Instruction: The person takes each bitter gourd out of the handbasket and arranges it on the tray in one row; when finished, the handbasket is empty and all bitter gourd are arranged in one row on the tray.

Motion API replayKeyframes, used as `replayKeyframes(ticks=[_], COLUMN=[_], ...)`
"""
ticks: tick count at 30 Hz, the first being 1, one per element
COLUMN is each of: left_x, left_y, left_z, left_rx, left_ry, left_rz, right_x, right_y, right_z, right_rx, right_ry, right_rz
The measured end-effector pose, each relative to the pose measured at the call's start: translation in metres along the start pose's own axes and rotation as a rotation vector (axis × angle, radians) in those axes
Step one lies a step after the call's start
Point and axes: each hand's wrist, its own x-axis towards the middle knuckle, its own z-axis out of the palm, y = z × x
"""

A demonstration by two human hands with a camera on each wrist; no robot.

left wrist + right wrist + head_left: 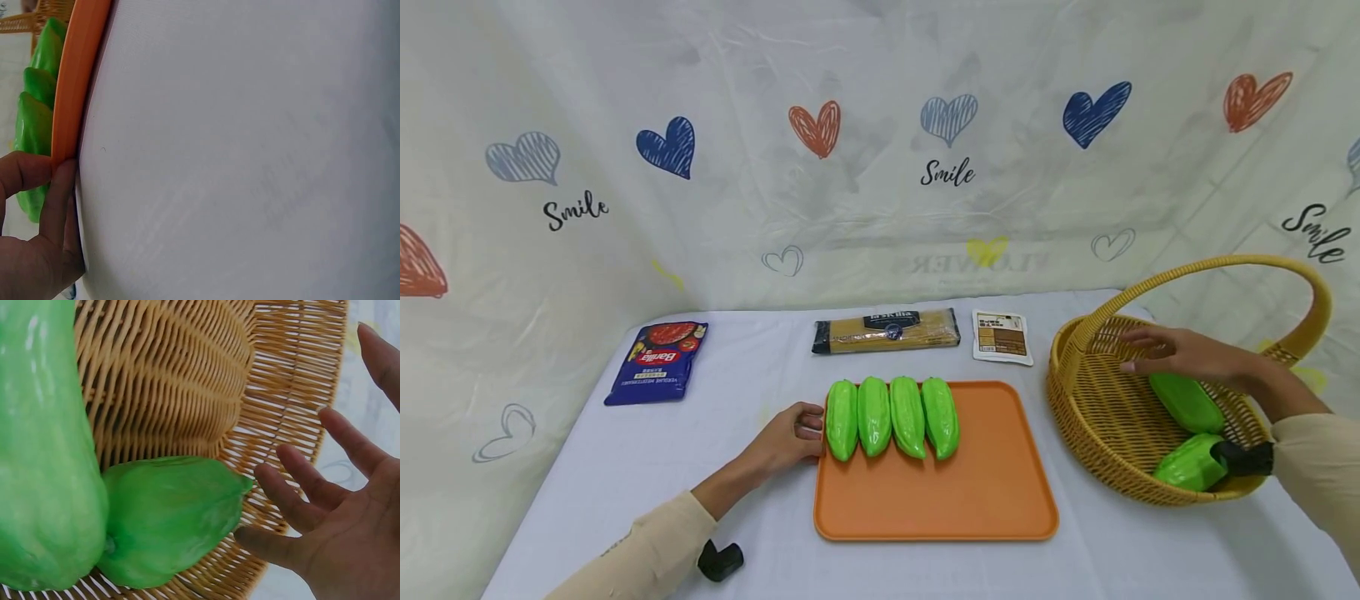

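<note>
My left hand [784,442] is at the left side of the orange tray [928,504]. In the left wrist view its thumb and fingers [58,194] pinch the tray's rim. Several glossy green, ridged, papaya-like fruits [873,417] lie side by side along the tray's upper left. Over the wicker basket [1086,437] my right hand [1198,358] is spread, holding nothing. Inside the basket are two more green fruits, one long [1187,402] beneath the hand and one [1187,463] near the front rim, partly hidden by the black wrist strap.
Behind the tray lie a pasta pack [887,332] and a small white-and-brown packet [1002,337]. A blue Barilla pouch [658,363] lies at the back left. The basket's tall handle [1210,263] arches above its opening. A heart-printed curtain [872,200] hangs behind the table.
</note>
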Motion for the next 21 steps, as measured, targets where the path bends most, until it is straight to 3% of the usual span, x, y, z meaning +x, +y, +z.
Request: replayKeyframes(ticks=[21], left_x=[-0.0003], left_y=[0.0011], left_z=[-0.0018], left_rx=[0.013], left_ry=[-0.017], left_rz=[0.004], right_x=[0.0015], right_y=[0.0106], right_z=[-0.0037], right_rx=[-0.028], right_ry=[0.028], right_rz=[0.017])
